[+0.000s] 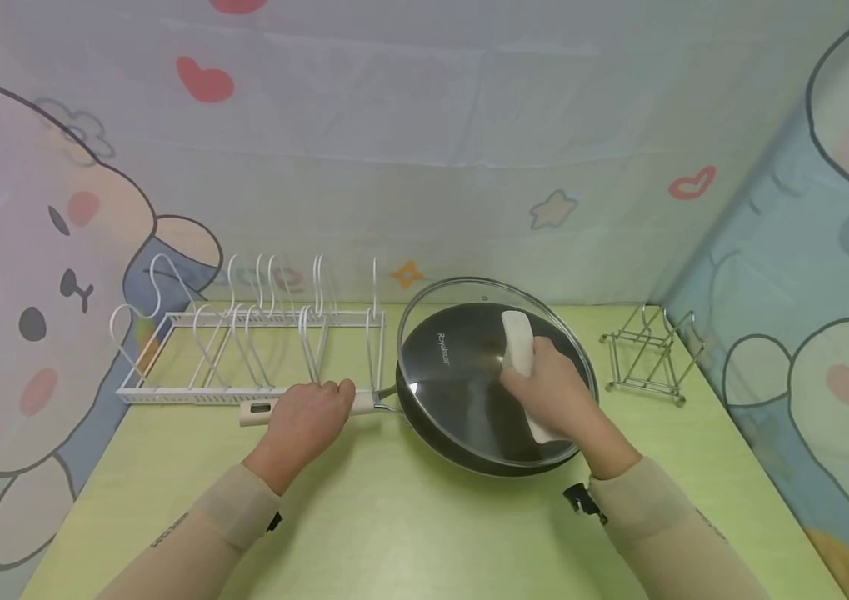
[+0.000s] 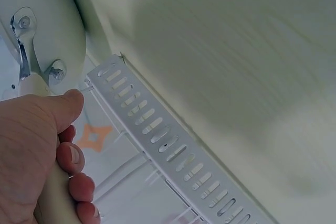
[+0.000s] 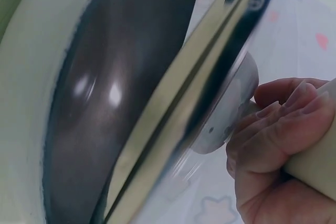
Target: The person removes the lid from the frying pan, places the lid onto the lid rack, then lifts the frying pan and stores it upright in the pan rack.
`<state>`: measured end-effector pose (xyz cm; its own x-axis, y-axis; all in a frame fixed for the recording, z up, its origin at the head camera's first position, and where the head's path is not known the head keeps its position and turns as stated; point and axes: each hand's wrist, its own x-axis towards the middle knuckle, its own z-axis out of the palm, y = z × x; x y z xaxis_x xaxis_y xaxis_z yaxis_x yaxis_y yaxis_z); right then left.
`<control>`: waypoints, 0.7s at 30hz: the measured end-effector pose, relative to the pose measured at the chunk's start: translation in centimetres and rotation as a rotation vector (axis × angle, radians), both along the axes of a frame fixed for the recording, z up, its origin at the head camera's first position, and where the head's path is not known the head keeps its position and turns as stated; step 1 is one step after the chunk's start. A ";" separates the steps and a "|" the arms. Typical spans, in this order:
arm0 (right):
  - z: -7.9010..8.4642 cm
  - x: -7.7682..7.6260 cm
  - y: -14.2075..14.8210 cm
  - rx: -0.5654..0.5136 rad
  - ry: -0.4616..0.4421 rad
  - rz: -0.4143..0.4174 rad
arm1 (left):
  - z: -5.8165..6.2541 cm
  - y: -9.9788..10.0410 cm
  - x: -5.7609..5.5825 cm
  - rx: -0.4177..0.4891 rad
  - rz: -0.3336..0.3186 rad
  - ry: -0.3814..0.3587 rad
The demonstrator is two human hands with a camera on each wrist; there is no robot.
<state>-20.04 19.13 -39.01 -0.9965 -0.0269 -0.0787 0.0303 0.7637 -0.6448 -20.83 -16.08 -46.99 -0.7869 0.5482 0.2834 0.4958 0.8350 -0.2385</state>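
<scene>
Two hands on my feed each have a closed grip. Near the front of the white rack (image 1: 202, 395), the left hand (image 1: 310, 423) wraps round the pan handle (image 1: 257, 412); right of that rack I see the pan (image 3: 100, 124). There the right hand (image 1: 550, 387) grips the lid handle (image 1: 518, 337), the glass lid (image 1: 454, 396) tilted, part of its rim clear of the pan. Well right of the rack stands a wire holder (image 1: 646, 385).

Soft, even light lies over the table (image 1: 424, 542), with faint shadows beside the sleeves (image 1: 195, 529). I catch white glints on the lid (image 1: 461, 408) and inside the pan (image 3: 131, 35). Both wrist views look dimmer, the right one slightly blurred.
</scene>
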 end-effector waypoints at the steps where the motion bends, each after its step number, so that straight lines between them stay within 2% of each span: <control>1: 0.0 0.0 0.1 -0.008 0.001 0.004 | 0.0 0.0 0.0 -0.004 0.002 -0.001; 9: 0.0 -0.1 0.6 -0.036 0.004 -0.006 | -0.3 -0.1 -0.1 -0.002 -0.004 -0.001; 15: 0.3 -0.3 0.8 -0.098 0.010 0.013 | -0.3 -0.1 -0.2 -0.003 0.001 0.018; 21: 0.4 -0.6 1.2 -0.175 -0.024 -0.011 | -0.2 -0.1 -0.3 -0.010 -0.002 0.020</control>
